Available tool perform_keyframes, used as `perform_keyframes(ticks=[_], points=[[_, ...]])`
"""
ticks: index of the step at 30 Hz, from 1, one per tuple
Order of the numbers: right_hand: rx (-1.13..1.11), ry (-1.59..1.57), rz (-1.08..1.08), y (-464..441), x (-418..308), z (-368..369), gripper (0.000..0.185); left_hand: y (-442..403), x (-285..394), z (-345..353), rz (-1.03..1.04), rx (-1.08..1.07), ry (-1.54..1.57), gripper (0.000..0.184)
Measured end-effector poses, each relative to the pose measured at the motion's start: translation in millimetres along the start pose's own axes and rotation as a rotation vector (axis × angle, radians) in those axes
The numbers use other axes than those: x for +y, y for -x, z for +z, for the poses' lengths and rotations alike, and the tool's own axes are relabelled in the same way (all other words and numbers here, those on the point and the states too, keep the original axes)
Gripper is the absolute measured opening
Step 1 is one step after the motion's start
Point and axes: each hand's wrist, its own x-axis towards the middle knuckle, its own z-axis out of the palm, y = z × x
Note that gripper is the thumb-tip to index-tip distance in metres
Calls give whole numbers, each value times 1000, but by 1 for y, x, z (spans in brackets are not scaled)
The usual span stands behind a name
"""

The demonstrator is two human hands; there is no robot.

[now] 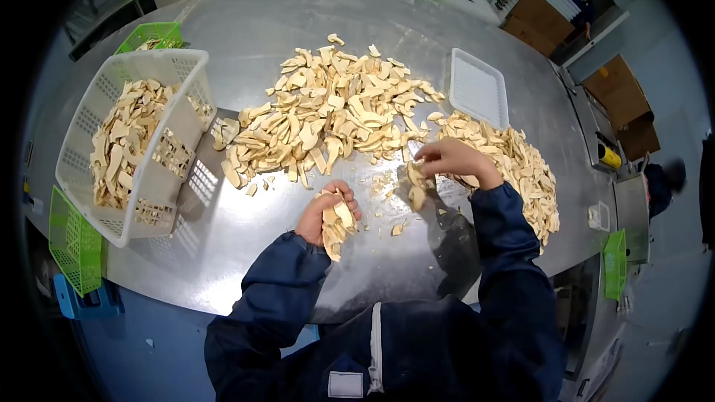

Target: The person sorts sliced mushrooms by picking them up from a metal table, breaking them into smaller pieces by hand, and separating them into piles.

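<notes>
Pale sliced pieces, like dried mushroom, lie in a large heap (335,104) on a metal table (246,22). A second heap (514,171) spreads to the right. My left hand (326,216) is closed around several slices (339,227) in front of the large heap. Between the two heaps, my right hand (454,160) has its fingers bent down at a few slices (417,186); its fingertips are partly hidden, so I cannot make out a firm hold. Crumbs and a small piece (398,229) lie between my hands.
A white basket (160,134) of slices stands at the left, with green baskets (74,242) (167,30) beside it. A white tray (478,88) lies behind the right heap. A small clear container (599,216) is at the right edge. Two people are in the background at right.
</notes>
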Motion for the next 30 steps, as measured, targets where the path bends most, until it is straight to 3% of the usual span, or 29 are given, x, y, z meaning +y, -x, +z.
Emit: perform_keyframes(ticks=[2, 5, 9, 13, 16, 19, 23, 24, 28, 30], points=[[209, -4, 11, -10, 5, 10, 35, 0, 0, 0, -4, 9, 1, 16], [543, 249, -315, -35, 13, 35, 29, 0, 0, -2, -3, 17, -1, 17], [695, 570, -493, -42, 2, 54, 22, 2, 1, 4, -4, 47, -23, 15], [516, 371, -513, -27, 1, 44, 17, 0, -1, 0, -3, 36, -15, 16], [49, 265, -200, -20, -4, 23, 19, 1, 0, 2, -18, 58, -24, 16], [419, 200, -337, -27, -7, 37, 18, 0, 0, 0, -8, 35, -15, 17], [655, 242, -328, -78, -5, 41, 22, 1, 0, 1, -13, 20, -28, 16], [602, 245, -226, -86, -16, 36, 25, 1, 1, 1, -19, 17, -28, 16], [686, 454, -243, -105, -30, 41, 25, 1, 2, 0, -7, 5, -37, 15], [510, 438, -231, -105, -26, 41, 25, 0, 2, 0, 3, 6, -29, 15]])
